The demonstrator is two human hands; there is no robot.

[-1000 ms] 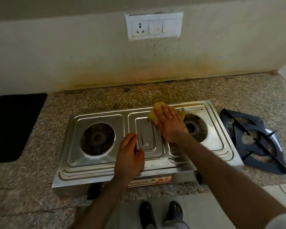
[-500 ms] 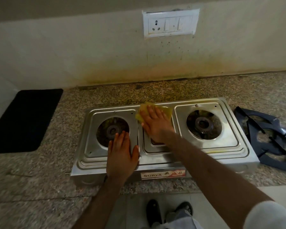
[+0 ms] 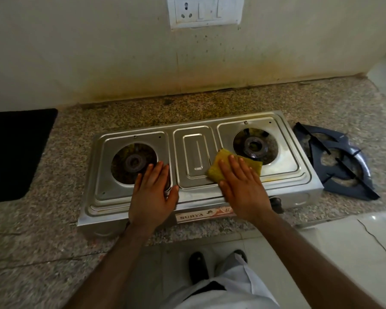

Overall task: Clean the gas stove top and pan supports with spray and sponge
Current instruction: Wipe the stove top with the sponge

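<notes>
A two-burner steel gas stove sits on the granite counter with its burners bare. My right hand lies flat on a yellow sponge, pressing it onto the stove top between the centre panel and the right burner. My left hand rests flat, fingers together, on the stove's front left part beside the left burner. Two dark pan supports lie stacked on the counter to the right of the stove. No spray bottle is in view.
A black mat lies on the counter at far left. The stained wall carries a switch and socket plate above the stove. The granite counter ends at its front edge, with my feet on the tiled floor below.
My right hand has slid the sponge from the stove's back centre down and right, toward the front near the right burner. My left hand stays pressed on the stove's front.
</notes>
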